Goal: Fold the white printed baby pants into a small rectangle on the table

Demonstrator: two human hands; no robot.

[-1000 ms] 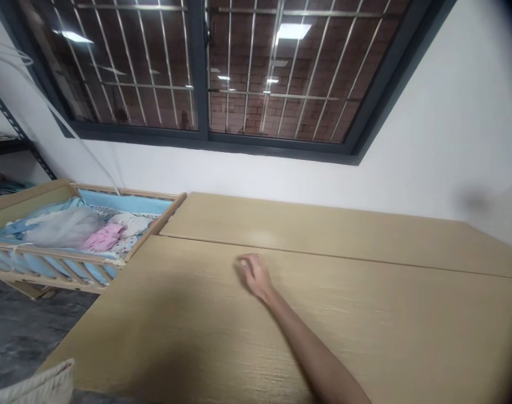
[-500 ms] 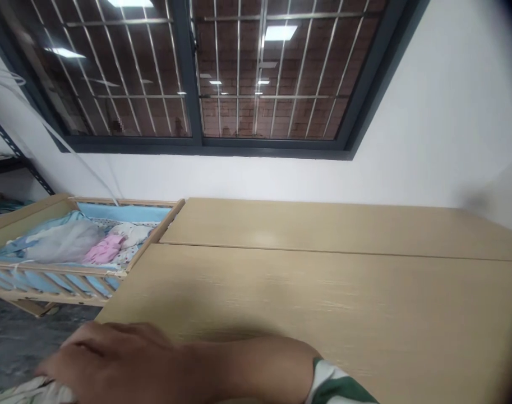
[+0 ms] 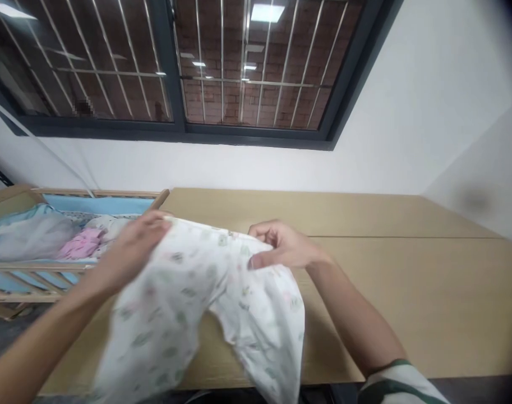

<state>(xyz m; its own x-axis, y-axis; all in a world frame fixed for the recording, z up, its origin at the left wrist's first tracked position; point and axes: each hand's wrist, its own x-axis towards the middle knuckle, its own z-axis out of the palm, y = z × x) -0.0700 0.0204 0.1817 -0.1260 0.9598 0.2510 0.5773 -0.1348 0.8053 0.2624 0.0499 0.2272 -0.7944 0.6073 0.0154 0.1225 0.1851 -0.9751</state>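
Small white pants (image 3: 171,292) with a pale green and pink print hang spread between my two hands, above the near part of the wooden table. My left hand (image 3: 144,238), a little blurred, is closed on the left end of the waistband. At the right end of the waistband, my right hand (image 3: 281,245) pinches the cloth between thumb and fingers. Both legs of the pants dangle toward me, with their lower ends cut off by the bottom of the view.
The wooden tabletop (image 3: 386,286) stretches right to the white wall. On the left stands a wooden crib (image 3: 32,283) with blue lining, holding a pink cloth (image 3: 82,243) and pale bedding. A dark-framed barred window (image 3: 256,84) lies beyond.
The pants have come up from the lower left and now hang over the table. My left hand has come into view, and my right hand has moved from lower left to the centre.
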